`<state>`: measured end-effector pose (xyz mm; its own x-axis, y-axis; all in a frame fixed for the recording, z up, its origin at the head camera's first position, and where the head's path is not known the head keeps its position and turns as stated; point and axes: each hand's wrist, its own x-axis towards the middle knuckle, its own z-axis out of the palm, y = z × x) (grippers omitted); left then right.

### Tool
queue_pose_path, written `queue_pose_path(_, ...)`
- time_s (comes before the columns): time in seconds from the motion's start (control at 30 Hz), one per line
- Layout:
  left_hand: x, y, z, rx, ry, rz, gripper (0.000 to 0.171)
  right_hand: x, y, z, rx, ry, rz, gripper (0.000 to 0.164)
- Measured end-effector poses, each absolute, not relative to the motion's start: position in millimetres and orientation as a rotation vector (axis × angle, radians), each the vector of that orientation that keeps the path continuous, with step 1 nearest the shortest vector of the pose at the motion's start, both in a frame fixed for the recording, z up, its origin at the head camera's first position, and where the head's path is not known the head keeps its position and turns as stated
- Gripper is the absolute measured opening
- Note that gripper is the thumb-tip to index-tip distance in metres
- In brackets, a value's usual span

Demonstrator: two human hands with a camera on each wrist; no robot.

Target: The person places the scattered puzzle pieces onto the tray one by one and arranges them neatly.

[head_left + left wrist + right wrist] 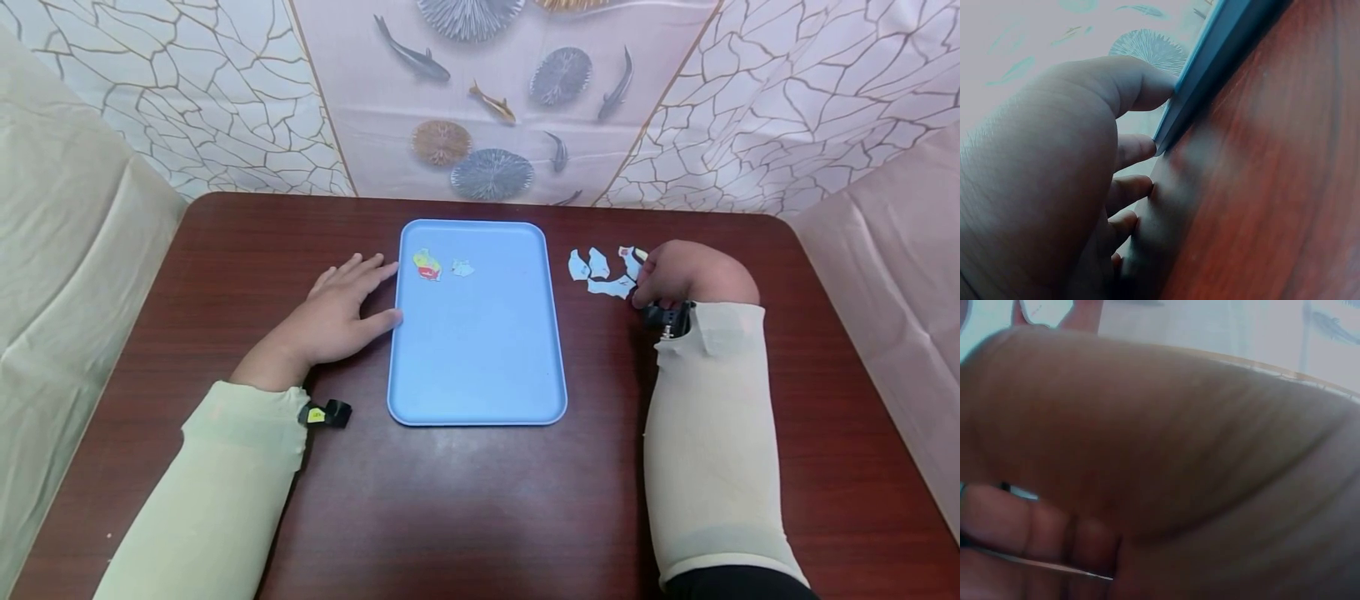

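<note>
My left hand (337,312) lies with fingers spread at the left edge of a blue tray (480,358). Its thumb and index fingertip touch the tray's rim, which also shows in the left wrist view as a blue edge (1200,69). My right hand (693,271) is over the right end of a small group of cut pieces, its fingers curled down; whether they pinch a piece is hidden. Just left of it are a light blue piece with a red mark (632,263), a long pale piece (611,287) and two small pale pieces (598,263).
On the tray's upper left lie a yellow and red piece (427,265) and a small pale blue piece (462,267). The dark brown table (450,508) ends at a patterned cloth (495,100) behind, with pale fabric (60,250) at both sides.
</note>
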<state>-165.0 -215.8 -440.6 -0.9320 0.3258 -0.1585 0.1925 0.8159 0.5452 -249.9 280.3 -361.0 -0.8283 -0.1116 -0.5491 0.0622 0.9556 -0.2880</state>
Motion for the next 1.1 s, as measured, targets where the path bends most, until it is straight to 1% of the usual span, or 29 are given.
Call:
queue_pose_path(0.33, -165, -216, -441, 0.4, 2.759, 0.787, 0.079, -247, 278, -354, -0.04, 2.572, -0.421, 0.009)
queue_pose_path(0.53, -165, -216, -442, 0.402, 2.761, 0.783, 0.08, -245, 272, -343, -0.062, 2.681, -0.422, 0.016)
queue_pose_path(0.67, -166, -216, -441, 0.405, 2.76, 0.785, 0.08, -247, 265, -337, -0.155, 2.779, -0.443, 0.023)
queue_pose_path(0.8, -166, -216, -441, 0.408, 2.754, 0.788, 0.08, -247, 254, -335, -0.225, 2.845, -0.533, 0.025)
queue_pose_path(1.1, -166, -217, -440, 0.41, 2.752, 0.785, 0.08, -249, 224, -338, -0.408, 3.021, -0.696, 0.018)
